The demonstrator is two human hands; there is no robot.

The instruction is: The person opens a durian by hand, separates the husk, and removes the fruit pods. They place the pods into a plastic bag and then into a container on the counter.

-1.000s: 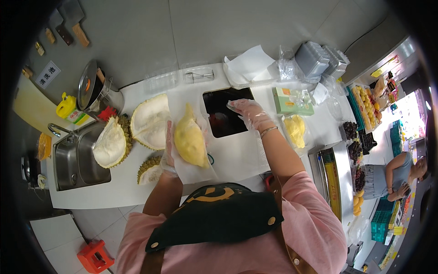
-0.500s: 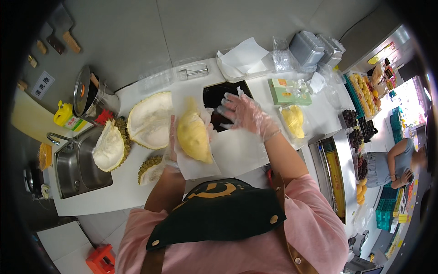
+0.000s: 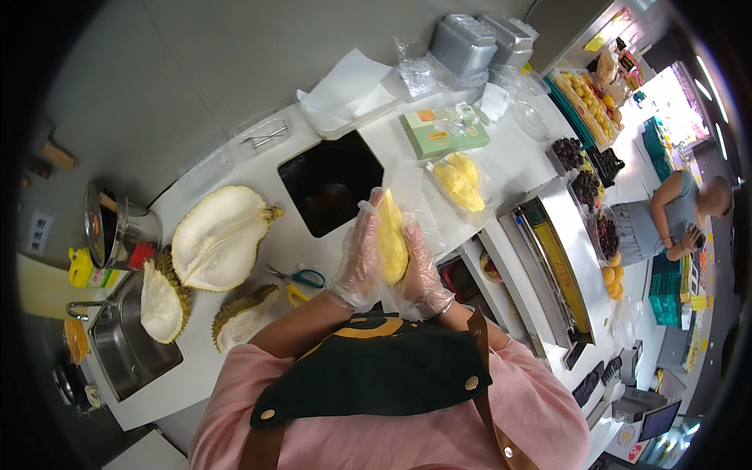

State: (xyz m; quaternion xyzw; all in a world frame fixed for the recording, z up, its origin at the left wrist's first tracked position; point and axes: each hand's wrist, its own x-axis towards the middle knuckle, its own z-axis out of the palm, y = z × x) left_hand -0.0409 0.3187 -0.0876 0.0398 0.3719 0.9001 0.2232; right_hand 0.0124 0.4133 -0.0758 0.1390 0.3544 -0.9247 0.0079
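A yellow lobe of durian flesh (image 3: 391, 243) stands upright between my two hands, both in clear plastic gloves. My left hand (image 3: 359, 254) presses on its left side and my right hand (image 3: 421, 262) cups its right side, above the white counter (image 3: 501, 153). More yellow durian flesh (image 3: 460, 180) lies in a clear plastic tray to the right. An emptied durian husk half (image 3: 219, 235) lies open on the counter to the left, and two smaller husk pieces (image 3: 160, 301) lie near the sink.
A black square scale plate (image 3: 329, 184) sits behind my hands. Scissors with green and yellow handles (image 3: 298, 280) lie left of them. A steel sink (image 3: 117, 352), a green box (image 3: 445, 131), stacked clear containers (image 3: 470, 47) and fruit displays (image 3: 587, 102) surround me. A person (image 3: 674, 211) stands at the right.
My right hand has come back from the black plate and closed onto the durian lobe, which now stands between both hands. My view has shifted left and closer.
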